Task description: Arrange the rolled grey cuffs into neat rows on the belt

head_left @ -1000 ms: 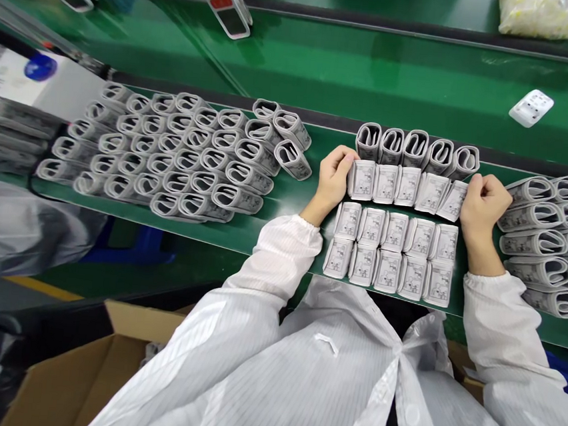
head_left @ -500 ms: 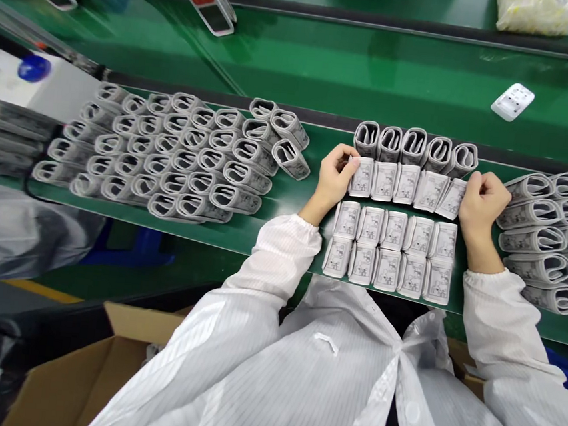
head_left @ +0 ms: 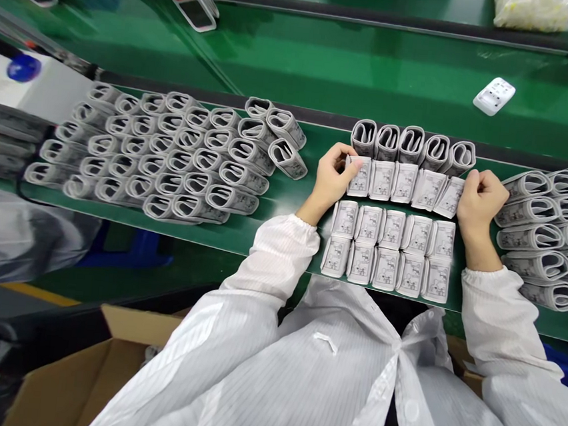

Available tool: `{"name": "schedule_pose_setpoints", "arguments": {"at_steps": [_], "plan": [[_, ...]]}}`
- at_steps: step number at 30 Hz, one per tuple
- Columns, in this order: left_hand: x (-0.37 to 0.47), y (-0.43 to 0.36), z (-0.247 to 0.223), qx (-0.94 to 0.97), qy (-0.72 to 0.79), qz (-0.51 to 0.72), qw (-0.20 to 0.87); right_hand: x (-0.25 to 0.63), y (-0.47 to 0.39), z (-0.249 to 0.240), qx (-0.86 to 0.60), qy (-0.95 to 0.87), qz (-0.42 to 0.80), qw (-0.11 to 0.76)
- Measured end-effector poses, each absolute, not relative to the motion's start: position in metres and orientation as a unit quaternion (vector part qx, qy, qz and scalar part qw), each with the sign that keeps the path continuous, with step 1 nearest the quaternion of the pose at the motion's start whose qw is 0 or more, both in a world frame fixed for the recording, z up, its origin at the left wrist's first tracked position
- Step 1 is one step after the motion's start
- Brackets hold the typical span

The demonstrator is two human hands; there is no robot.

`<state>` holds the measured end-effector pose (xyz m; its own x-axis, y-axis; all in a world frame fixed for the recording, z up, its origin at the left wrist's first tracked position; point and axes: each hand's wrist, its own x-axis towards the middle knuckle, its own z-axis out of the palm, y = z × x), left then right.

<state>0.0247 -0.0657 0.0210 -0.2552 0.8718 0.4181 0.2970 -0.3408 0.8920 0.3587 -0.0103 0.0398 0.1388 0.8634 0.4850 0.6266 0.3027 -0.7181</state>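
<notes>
My left hand pinches with thumb and forefinger at the left end of a row of folded grey printed bands. At the row's right end, my right hand is curled closed against the last band; whatever its fingers hold is hidden. Behind this row, several rolled bands stand with their looped ends up. Nearer my body lie two more rows of folded bands, their line drawings facing up.
Many rolled bands fill the bench to the left, with another group on the right. A white box with a blue cap stands far left. A white plate-like part lies farther back. Below is an open carton.
The view has shifted slightly, so the bench things sit a little farther left. Both hands keep their places at the row's ends.
</notes>
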Motion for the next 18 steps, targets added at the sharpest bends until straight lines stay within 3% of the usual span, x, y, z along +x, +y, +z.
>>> {"name": "schedule_pose_setpoints", "arguments": {"at_steps": [18], "plan": [[0.0240, -0.0657, 0.0230, 0.562, 0.529, 0.590, 0.238, 0.3593, -0.0088, 0.0373, -0.572, -0.649, 0.122, 0.487]]}}
